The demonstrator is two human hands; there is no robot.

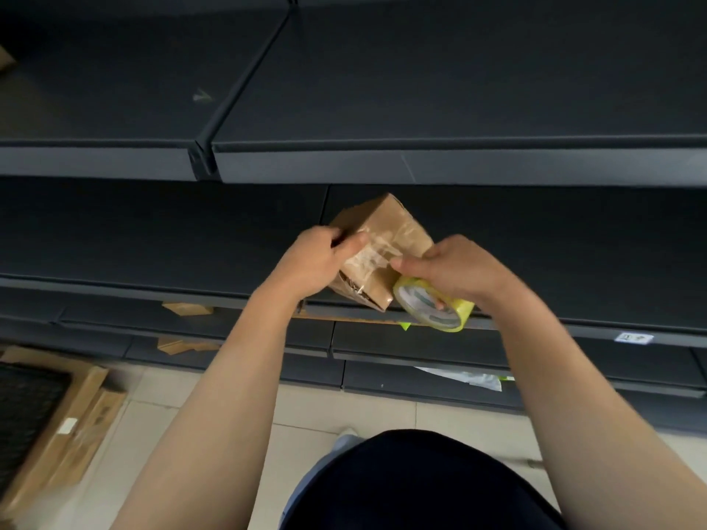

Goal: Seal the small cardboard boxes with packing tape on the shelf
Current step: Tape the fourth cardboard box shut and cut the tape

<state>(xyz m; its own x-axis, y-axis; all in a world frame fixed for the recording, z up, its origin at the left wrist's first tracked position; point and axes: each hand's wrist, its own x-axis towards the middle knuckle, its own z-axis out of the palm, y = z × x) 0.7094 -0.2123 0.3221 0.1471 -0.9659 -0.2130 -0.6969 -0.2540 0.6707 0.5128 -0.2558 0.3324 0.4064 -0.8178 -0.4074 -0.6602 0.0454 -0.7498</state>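
Dark metal shelf spans the scene above a tiled floor, with flattened cardboard lying near left. The small cardboard box is tilted at the shelf's near edge. The left hand grips its left side, likely to steady it. The right hand grips the tape roll, its thumb on the laid tape.

Left hand covers near-left corner of box; box underside out of sight. Right hand hides upper part of tape roll; core print blurred, unreadable. Shelf label too small to read. Black mat and cardboard scrap cut by left edge. Shoe mostly hidden behind dark clothing.
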